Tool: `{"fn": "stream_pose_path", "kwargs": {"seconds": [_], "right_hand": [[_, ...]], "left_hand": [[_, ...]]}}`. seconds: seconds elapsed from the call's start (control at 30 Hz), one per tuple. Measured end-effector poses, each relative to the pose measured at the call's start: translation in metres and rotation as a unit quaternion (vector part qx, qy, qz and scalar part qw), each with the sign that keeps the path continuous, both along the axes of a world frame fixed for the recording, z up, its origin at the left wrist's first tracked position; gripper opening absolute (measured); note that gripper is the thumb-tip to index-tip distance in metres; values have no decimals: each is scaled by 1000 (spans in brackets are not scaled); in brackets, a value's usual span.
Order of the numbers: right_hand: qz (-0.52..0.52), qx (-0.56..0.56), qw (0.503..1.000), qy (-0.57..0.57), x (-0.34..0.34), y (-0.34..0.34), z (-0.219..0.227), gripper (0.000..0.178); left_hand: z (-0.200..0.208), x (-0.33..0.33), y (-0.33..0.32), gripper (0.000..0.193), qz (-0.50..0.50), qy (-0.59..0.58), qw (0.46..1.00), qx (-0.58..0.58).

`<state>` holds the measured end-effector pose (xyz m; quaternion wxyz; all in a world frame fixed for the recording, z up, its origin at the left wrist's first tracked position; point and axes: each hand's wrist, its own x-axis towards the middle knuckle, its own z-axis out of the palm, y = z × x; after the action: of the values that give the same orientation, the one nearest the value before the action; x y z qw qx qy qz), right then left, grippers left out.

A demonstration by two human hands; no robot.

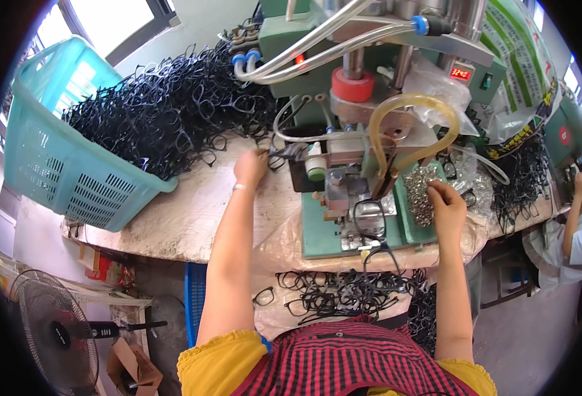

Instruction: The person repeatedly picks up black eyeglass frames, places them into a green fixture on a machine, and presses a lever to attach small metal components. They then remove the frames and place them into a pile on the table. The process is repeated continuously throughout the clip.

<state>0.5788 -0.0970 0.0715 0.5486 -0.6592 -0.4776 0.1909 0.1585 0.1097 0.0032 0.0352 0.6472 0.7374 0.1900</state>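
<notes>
My left hand (251,169) is on the wooden bench, its fingers closed at the end of a black eyeglass frame (277,162) beside the machine. At the right, my right hand (449,210) has thumb and fingertips pinched together at a heap of small silvery metal parts (420,195) in a green tray. Anything between those fingertips is too small to make out. Between my hands, another black eyeglass frame (369,221) sits in the metal fixture of the green press machine (317,228), one part of it hanging over the front edge.
A big pile of black eyeglass frames (192,99) spills from a turquoise basket (93,178) at the left. More frames (337,294) lie on a sheet at my lap. A curved yellowish hose (451,119) arches above the tray. A fan (57,333) stands lower left; another person (568,231) works far right.
</notes>
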Motion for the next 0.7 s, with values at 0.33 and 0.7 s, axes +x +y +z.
{"fn": "stream_pose_path", "kwargs": {"seconds": [0.33, 0.7], "right_hand": [[125, 19, 992, 20, -38, -39, 53, 17], [164, 139, 949, 229, -101, -6, 39, 33]], "left_hand": [[51, -7, -145, 13, -112, -103, 970, 188], [48, 65, -186, 19, -135, -601, 756, 222]]}}
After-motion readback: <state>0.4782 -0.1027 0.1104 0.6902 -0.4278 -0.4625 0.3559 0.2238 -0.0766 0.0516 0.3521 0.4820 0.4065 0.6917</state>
